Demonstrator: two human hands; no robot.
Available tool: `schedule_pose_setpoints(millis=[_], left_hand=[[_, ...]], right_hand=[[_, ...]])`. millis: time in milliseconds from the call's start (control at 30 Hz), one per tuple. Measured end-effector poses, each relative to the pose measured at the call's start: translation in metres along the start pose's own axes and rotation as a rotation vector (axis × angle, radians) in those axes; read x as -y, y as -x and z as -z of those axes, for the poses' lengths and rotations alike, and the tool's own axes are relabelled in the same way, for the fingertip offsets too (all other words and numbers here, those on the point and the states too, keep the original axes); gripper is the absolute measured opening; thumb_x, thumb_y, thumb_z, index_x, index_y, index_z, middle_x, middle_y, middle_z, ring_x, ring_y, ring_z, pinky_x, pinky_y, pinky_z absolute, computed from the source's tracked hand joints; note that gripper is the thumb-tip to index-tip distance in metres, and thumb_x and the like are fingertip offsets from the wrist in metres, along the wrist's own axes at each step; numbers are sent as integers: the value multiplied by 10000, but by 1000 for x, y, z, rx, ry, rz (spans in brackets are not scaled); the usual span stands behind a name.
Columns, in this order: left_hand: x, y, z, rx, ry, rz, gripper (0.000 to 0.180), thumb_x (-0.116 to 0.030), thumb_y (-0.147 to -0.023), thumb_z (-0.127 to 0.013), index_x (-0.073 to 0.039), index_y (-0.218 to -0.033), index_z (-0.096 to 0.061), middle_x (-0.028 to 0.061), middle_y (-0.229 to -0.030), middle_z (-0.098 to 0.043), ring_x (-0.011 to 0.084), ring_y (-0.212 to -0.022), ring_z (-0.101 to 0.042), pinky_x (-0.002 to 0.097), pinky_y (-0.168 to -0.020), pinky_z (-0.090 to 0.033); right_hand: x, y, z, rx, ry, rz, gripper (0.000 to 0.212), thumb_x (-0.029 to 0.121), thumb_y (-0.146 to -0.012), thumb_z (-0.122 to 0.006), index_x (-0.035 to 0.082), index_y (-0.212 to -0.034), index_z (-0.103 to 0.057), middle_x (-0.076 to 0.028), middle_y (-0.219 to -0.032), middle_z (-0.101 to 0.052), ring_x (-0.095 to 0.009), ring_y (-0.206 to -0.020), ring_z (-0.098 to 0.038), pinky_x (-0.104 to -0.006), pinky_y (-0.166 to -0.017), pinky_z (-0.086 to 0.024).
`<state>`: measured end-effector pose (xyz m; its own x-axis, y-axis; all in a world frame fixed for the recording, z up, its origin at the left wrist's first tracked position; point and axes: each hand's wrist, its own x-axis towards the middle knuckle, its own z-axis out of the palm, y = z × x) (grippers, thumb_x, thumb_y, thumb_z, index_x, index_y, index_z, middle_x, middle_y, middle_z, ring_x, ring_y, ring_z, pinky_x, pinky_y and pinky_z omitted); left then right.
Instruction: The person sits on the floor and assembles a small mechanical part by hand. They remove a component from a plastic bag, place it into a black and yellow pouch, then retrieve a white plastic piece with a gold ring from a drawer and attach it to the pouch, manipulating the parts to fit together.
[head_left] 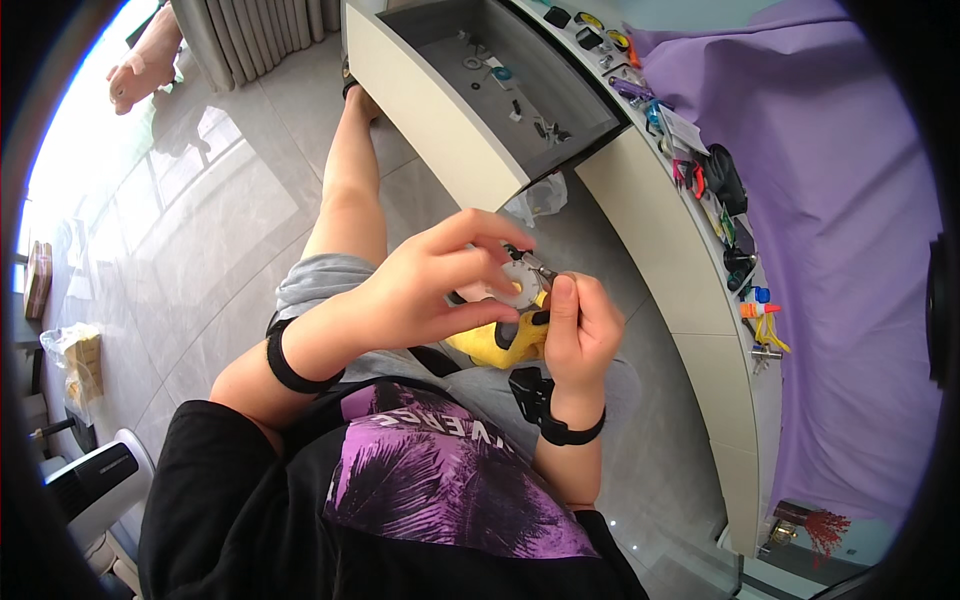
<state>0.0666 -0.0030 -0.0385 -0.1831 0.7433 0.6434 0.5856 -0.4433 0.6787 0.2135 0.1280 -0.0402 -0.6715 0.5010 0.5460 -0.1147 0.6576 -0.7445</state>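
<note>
Over my lap, my right hand (583, 325) is closed, thumb and fingers pinching a thin metal rod (540, 267). A small dark piece at the rod's far end lies against the fingertips of my left hand (450, 285). My left hand is curved with its thumb and fingers apart, and I see nothing clearly gripped in it. Below and behind both hands sits a yellow object with grey and black parts (490, 345), its kind hidden by the hands. A pale round disc (523, 285) shows between the hands, partly covered by my left fingers.
An open drawer (440, 110) holding small loose parts stands ahead. To the right runs a long cabinet (650, 240), its top lined with pliers (690, 178), a glue bottle (757, 310) and other tools beside a purple cloth (840, 200). A cardboard box (85, 365) stands left.
</note>
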Motion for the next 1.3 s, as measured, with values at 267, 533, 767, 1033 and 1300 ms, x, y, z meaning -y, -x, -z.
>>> schedule_pose_setpoints(millis=[267, 533, 767, 1033, 1300], left_hand=[[-11, 0, 3, 123, 146, 441, 560, -110, -746, -771, -44, -1233, -501, 92, -1161, -551, 176, -973, -555, 279, -772, -523], [-4, 5, 0, 0, 400, 520, 478, 23, -772, -716, -23, -1190, -488, 74, -1200, -516, 151, -1042, -536, 278, -829, -518], [4, 10, -1, -120, 441, 294, 397, 64, -780, -647, -35, -1143, -519, 65, -1185, -534, 159, -1078, -540, 277, -846, -504], [10, 4, 3, -98, 487, 249, 395, 119, -789, -582, -14, -1155, -518, 92, -1218, -533, 183, -1083, -565, 268, -834, -509], [10, 0, 18, 16, 245, 218, 501, 94, -815, -579, -35, -1286, -466, 107, -1242, -550, 165, -1039, -573, 268, -808, -513]], right_hand=[[-1, 1, -1, 9, 60, 144, 78, 60, -882, -621, -13, -909, -622, -103, -712, -626, -154, -550, -546, -263, -522, -436], [8, -3, 0, 46, 54, 115, 76, 29, -857, -602, -22, -894, -642, -119, -758, -659, -169, -598, -612, -256, -554, -471], [10, -2, 2, 176, -69, -57, 120, 73, -874, -586, -34, -892, -639, -108, -728, -653, -151, -584, -599, -258, -546, -460], [4, -2, 6, 277, -220, -165, 146, 96, -894, -573, -37, -881, -631, -45, -640, -584, -97, -526, -504, -235, -507, -393], [3, -5, 4, 343, -368, -258, 154, 101, -884, -577, -36, -855, -641, -21, -627, -567, -84, -553, -501, -232, -524, -400]])
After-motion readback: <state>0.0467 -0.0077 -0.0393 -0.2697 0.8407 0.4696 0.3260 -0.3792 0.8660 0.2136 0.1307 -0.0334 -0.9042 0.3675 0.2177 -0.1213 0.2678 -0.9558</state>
